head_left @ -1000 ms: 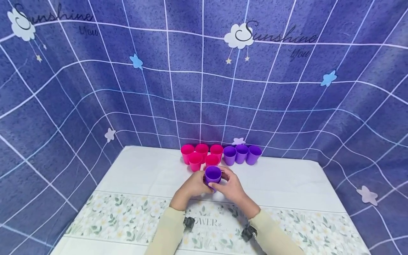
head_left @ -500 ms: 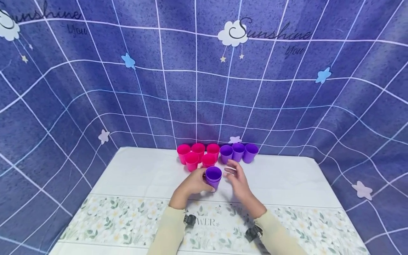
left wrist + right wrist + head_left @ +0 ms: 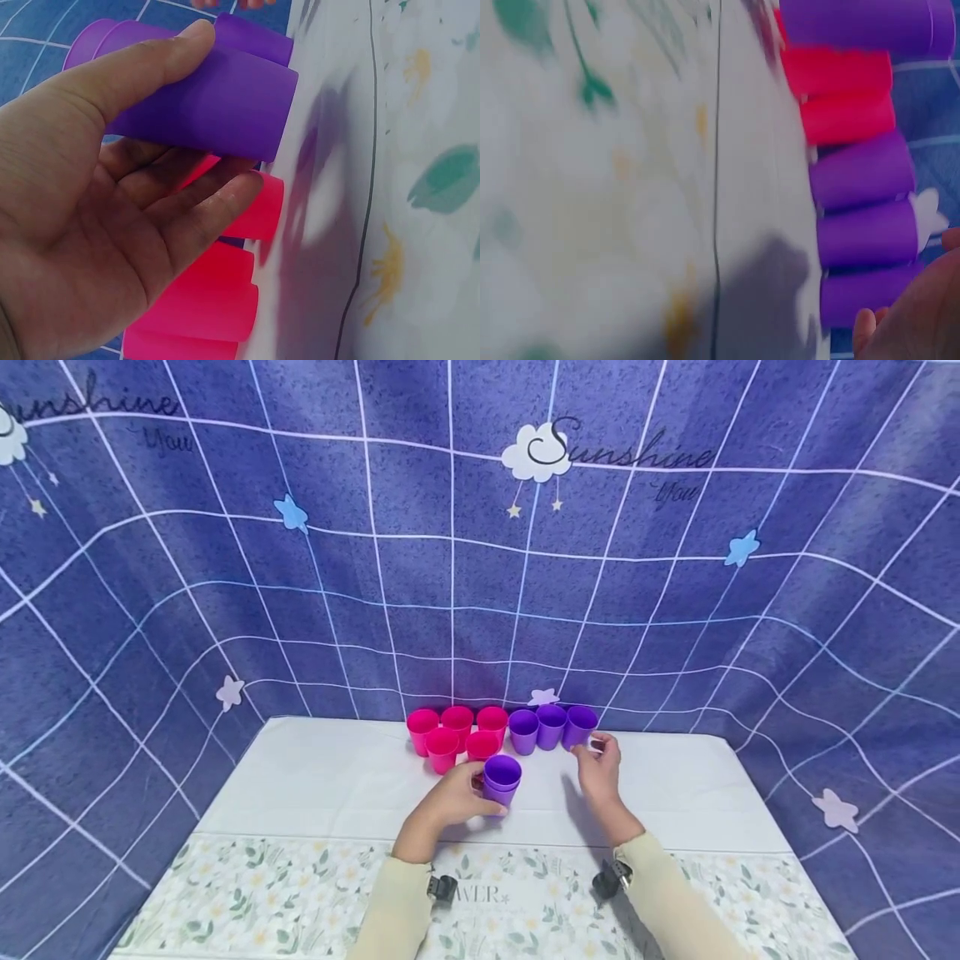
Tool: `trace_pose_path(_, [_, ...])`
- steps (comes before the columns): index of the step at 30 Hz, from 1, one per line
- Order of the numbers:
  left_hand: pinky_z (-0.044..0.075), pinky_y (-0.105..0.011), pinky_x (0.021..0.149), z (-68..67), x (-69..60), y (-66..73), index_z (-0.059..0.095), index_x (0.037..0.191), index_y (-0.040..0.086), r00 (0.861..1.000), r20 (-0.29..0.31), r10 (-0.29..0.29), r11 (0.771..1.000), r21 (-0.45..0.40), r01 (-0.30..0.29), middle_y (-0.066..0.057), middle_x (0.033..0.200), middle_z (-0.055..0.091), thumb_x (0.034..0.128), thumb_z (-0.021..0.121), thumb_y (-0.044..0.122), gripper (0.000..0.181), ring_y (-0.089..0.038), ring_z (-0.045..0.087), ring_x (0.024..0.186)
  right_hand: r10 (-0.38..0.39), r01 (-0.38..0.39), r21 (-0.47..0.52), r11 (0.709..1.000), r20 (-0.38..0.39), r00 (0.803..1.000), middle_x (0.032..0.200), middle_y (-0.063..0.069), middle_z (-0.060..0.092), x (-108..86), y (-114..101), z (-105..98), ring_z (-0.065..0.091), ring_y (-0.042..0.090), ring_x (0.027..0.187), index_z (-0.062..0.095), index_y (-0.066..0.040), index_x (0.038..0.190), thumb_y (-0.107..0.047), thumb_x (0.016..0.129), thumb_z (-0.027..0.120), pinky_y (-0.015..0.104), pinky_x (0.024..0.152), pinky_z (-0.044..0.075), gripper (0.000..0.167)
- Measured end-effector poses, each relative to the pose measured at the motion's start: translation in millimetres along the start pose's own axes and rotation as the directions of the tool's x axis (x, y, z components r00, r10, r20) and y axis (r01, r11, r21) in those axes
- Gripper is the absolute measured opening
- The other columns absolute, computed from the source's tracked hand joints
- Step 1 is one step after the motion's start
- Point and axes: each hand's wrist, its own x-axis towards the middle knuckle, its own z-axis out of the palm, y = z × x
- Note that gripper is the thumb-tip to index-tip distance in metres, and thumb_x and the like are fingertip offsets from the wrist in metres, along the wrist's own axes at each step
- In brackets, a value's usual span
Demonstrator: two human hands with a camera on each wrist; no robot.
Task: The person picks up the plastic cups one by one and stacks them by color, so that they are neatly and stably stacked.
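Note:
My left hand [image 3: 455, 795] grips a pair of nested purple cups [image 3: 501, 782], thumb on the near side and fingers underneath, as the left wrist view shows. These nested cups [image 3: 202, 97] are held just above the table, with two rims visible. Toward the back, my right hand [image 3: 602, 770] is at the rightmost purple cup [image 3: 580, 725] of a row of three. Its thumb and fingers are spread beside that cup; whether they touch it I cannot tell. In the right wrist view this hand [image 3: 922, 315] is partly cut off by the frame edge.
Several pink cups [image 3: 442, 752] stand upright just behind the left hand. Beside them are two more purple cups, the left one [image 3: 523, 732] and the middle one [image 3: 551, 727]. A blue gridded cloth [image 3: 480, 568] hangs close behind the white table [image 3: 322, 777].
My right hand has let go of the nested purple cups and moved right and back to the rightmost purple cup. The left hand keeps hold of the nested pair. The head view has shifted slightly.

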Motion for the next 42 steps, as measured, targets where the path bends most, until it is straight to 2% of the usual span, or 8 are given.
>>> trace_pose_path(5, [0.058, -0.034, 0.091, -0.8, -0.1, -1.4, 0.073, 0.119, 0.013, 1.0, -0.014, -0.003, 1.0, -0.026, 0.002, -0.002, 0.104, 0.076, 0.073, 0.097, 0.018, 0.052, -0.014, 0.07, 0.095, 0.05, -0.049, -0.08, 0.996, 0.016, 0.999, 0.137, 0.025, 0.045, 24.5, 9.5, -2.9, 0.051, 0.025, 0.108, 0.043, -0.001, 0.142, -0.01, 0.089, 0.071, 0.025, 0.084, 0.043, 0.062])
trace_pose_path(14, [0.058, -0.035, 0.091, 2.8, -0.8, -2.7, 0.073, 0.12, 0.014, 1.0, 0.006, -0.027, 0.999, 0.021, 0.027, 0.001, 0.102, 0.077, 0.0729, 0.098, 0.026, 0.054, -0.013, 0.07, 0.094, 0.038, -0.039, 0.004, 0.999, 0.119, 0.992, 0.139, 0.028, 0.051, 41.3, 20.4, 2.7, 0.06, 0.033, 0.114, 0.037, 0.005, 0.148, -0.003, 0.082, 0.079, 0.012, 0.079, 0.051, 0.078])
trace_pose_path(18, [0.058, -0.035, 0.091, 2.9, -1.0, -3.3, 0.073, 0.121, 0.013, 0.999, 0.009, -0.035, 0.999, 0.022, 0.035, 0.001, 0.103, 0.077, 0.0736, 0.097, 0.026, 0.055, -0.012, 0.07, 0.094, 0.042, -0.044, 0.016, 0.999, 0.132, 0.99, 0.142, 0.03, 0.053, 44.4, 18.4, 6.0, 0.062, 0.038, 0.121, 0.036, 0.004, 0.151, -0.003, 0.081, 0.081, 0.021, 0.091, 0.057, 0.084])
trace_pose_path(21, [0.058, -0.034, 0.09, 3.0, -0.8, -3.2, 0.072, 0.12, 0.012, 1.0, 0.008, -0.029, 0.999, 0.019, 0.029, 0.0, 0.103, 0.077, 0.0738, 0.097, 0.025, 0.054, -0.013, 0.071, 0.094, 0.058, -0.058, -0.003, 0.998, 0.144, 0.988, 0.144, 0.028, 0.054, 48.1, 17.1, 6.8, 0.06, 0.04, 0.126, 0.036, 0.002, 0.154, -0.004, 0.082, 0.083, 0.03, 0.1, 0.055, 0.087])
trace_pose_path(23, [0.058, -0.033, 0.089, 3.8, -0.5, -2.7, 0.072, 0.12, 0.012, 1.0, 0.005, -0.022, 1.0, 0.017, 0.022, -0.001, 0.104, 0.077, 0.0743, 0.097, 0.024, 0.054, -0.013, 0.071, 0.094, 0.06, -0.059, -0.008, 0.998, 0.144, 0.988, 0.145, 0.028, 0.055, 50.2, 16.4, 7.0, 0.059, 0.041, 0.127, 0.037, 0.001, 0.154, -0.003, 0.082, 0.083, 0.03, 0.1, 0.053, 0.085])
trace_pose_path(31, [0.057, -0.033, 0.088, 12.7, -1.4, 0.4, 0.069, 0.124, 0.008, 1.0, -0.021, -0.012, 0.998, 0.055, 0.013, -0.003, 0.106, 0.076, 0.075, 0.096, 0.022, 0.057, -0.014, 0.069, 0.094, 0.045, -0.044, -0.017, 0.999, 0.081, 0.996, 0.129, 0.026, 0.06, 52.8, 24.6, 2.2, 0.058, 0.023, 0.105, 0.044, 0.004, 0.145, -0.002, 0.088, 0.078, 0.01, 0.079, 0.047, 0.067])
trace_pose_path(38, [0.056, -0.03, 0.085, 13.6, -2.1, -3.1, 0.069, 0.123, 0.008, 1.0, -0.029, 0.0, 0.998, 0.063, 0.002, -0.003, 0.103, 0.076, 0.0738, 0.096, 0.02, 0.057, -0.012, 0.067, 0.091, 0.022, -0.021, -0.013, 1.0, 0.059, 0.998, 0.132, 0.026, 0.058, 44.5, 17.8, -8.5, 0.058, 0.02, 0.106, 0.042, 0.003, 0.146, -0.006, 0.091, 0.076, 0.008, 0.082, 0.045, 0.066])
trace_pose_path(42, [0.056, -0.028, 0.084, 14.4, 1.1, -2.5, 0.07, 0.123, 0.01, 1.0, -0.016, 0.016, 0.998, 0.067, -0.014, -0.001, 0.102, 0.075, 0.0745, 0.096, 0.019, 0.055, -0.011, 0.067, 0.09, 0.013, -0.014, 0.027, 1.0, 0.055, 0.998, 0.132, 0.023, 0.057, 39.7, 5.1, -17.8, 0.056, 0.012, 0.102, 0.04, 0.002, 0.144, -0.004, 0.092, 0.075, 0.007, 0.081, 0.047, 0.063])
